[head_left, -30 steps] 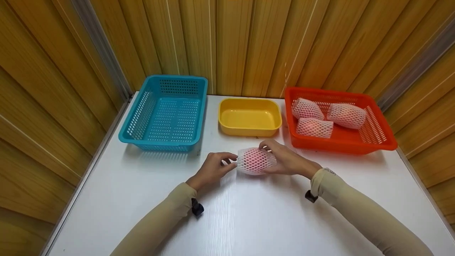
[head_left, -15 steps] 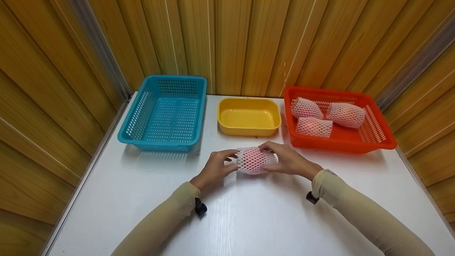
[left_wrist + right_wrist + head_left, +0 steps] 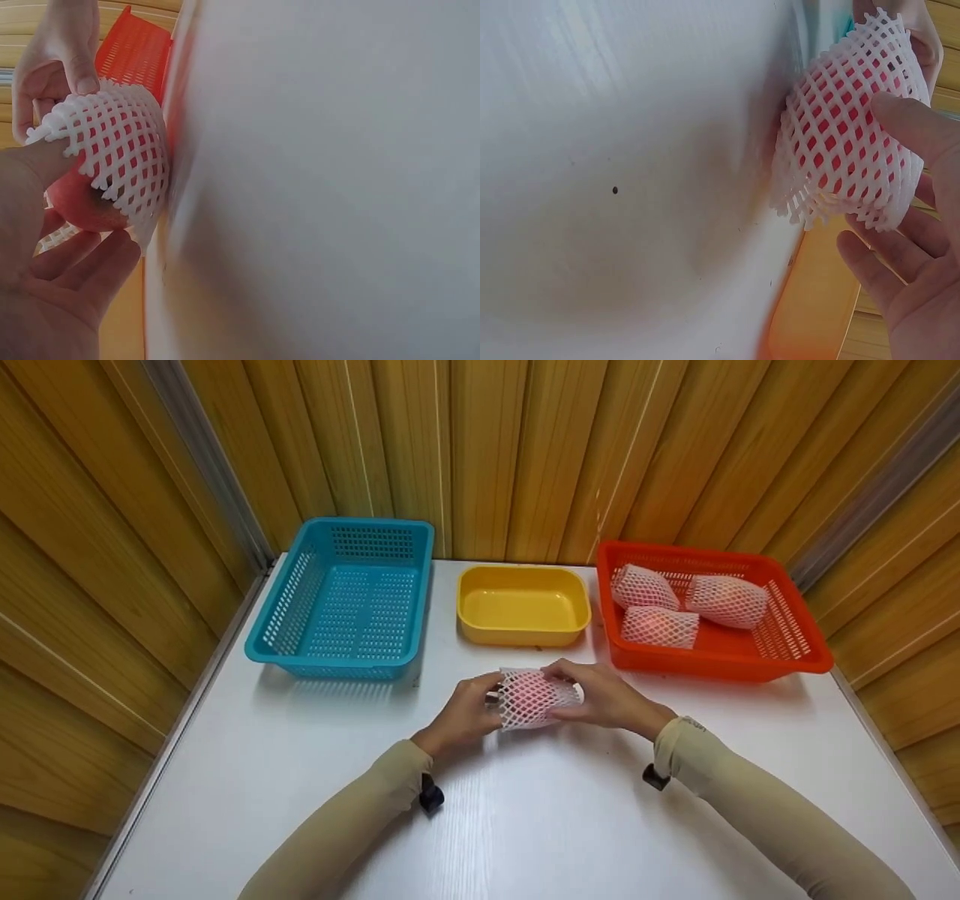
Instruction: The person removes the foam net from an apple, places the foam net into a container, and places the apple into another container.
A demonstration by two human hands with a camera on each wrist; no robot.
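Observation:
A red, apple-like fruit (image 3: 81,205) sits inside a white foam net sleeve (image 3: 527,701) above the white table, in front of the yellow bin. My left hand (image 3: 463,715) is at the sleeve's left end. In the left wrist view its thumb reaches under the net's edge onto the fruit, and its fingers curl at the lower side, where bare red skin and a dark hollow show. From the right, my right hand (image 3: 615,699) holds the sleeve, its thumb pressing the net in the right wrist view. The fruit's far side is hidden.
A teal basket (image 3: 341,666) stands at the back left, beside a yellow bin (image 3: 523,636). At the back right, a red basket (image 3: 720,666) holds 3 net-wrapped fruits (image 3: 727,601). Wood-patterned panels (image 3: 480,457) rise behind and along both sides of the table (image 3: 480,825).
My left hand has moved right, from the sleeve's edge to around its open left end, and its fingers have gone in. The sleeve's left end is spread wider. My right hand has barely moved.

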